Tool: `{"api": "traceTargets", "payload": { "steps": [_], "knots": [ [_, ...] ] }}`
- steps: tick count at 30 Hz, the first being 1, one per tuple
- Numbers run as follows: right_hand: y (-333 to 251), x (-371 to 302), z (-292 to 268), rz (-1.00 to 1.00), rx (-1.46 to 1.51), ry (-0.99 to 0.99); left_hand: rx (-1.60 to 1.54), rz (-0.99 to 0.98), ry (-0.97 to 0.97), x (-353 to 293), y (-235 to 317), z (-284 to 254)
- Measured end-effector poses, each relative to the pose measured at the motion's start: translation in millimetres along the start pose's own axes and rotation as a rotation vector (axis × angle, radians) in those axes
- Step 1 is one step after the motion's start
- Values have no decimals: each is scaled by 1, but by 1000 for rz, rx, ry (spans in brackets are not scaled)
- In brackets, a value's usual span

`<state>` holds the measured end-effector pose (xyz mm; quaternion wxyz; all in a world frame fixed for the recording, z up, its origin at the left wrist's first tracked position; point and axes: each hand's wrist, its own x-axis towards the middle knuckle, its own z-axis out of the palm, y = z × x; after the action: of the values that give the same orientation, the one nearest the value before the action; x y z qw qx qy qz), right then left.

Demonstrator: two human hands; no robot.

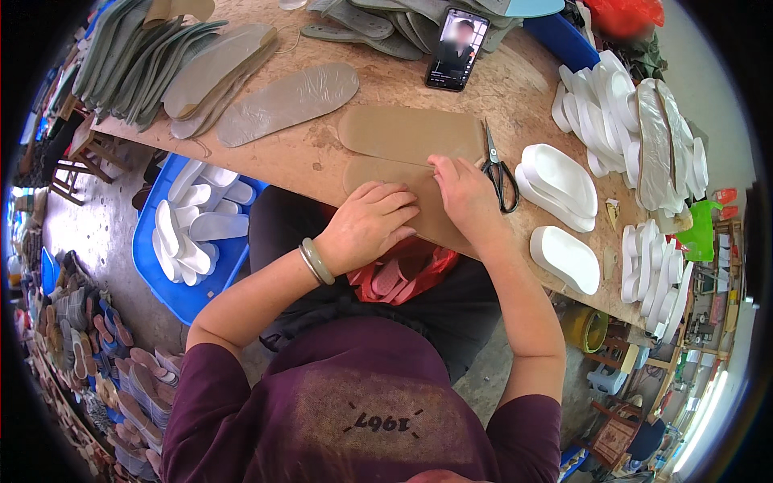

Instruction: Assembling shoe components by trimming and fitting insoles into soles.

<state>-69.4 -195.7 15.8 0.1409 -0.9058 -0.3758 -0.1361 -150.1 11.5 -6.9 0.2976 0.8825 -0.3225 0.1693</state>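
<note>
Two tan shoe insoles lie side by side at the table's near edge, the far insole (pixel 407 133) flat on the wood and the near insole (pixel 431 211) under my hands. My left hand (pixel 374 219) rests on the near one's left part, fingers spread and slightly bent. With fingertips pinched together, my right hand (pixel 469 197) holds the near insole's far edge, where the two insoles meet. Black-handled scissors (pixel 501 177) lie just right of my right hand, blades pointing away. A bracelet circles my left wrist.
White shoe soles (pixel 564 181) stand on the right, with more stacked behind. Grey insoles (pixel 145 68) pile up at the far left, beside a plastic-wrapped insole (pixel 288 103). A phone (pixel 457 50) leans at the back. A blue basket (pixel 149 266) of white soles sits below left.
</note>
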Motion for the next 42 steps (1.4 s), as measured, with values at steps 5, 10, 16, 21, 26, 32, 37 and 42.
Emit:
{"api": "traceTargets", "payload": {
  "steps": [5,10,16,21,26,32,37,42],
  "knots": [
    [2,5,5,-144,-54,70,-11,-12,22,-3,-1,2],
    [14,1,14,338,358,76,-9,-4,48,-4,-3,5],
    [5,-10,-11,436,418,203,3,-8,56,-3,0,5],
    [-35,-82,-94,572,400,171,19,-15,49,-17,9,-2],
    [-21,-189,-144,841,-82,110,11,-36,23,-10,12,-5],
    [14,-297,-159,702,-432,57,98,-34,3,1,12,-3],
    [19,-260,-152,899,-135,233,140,-84,-7,-3,20,-3],
    [48,-238,-148,650,-287,155,85,-73,-15,-11,35,-2]
  ]
}}
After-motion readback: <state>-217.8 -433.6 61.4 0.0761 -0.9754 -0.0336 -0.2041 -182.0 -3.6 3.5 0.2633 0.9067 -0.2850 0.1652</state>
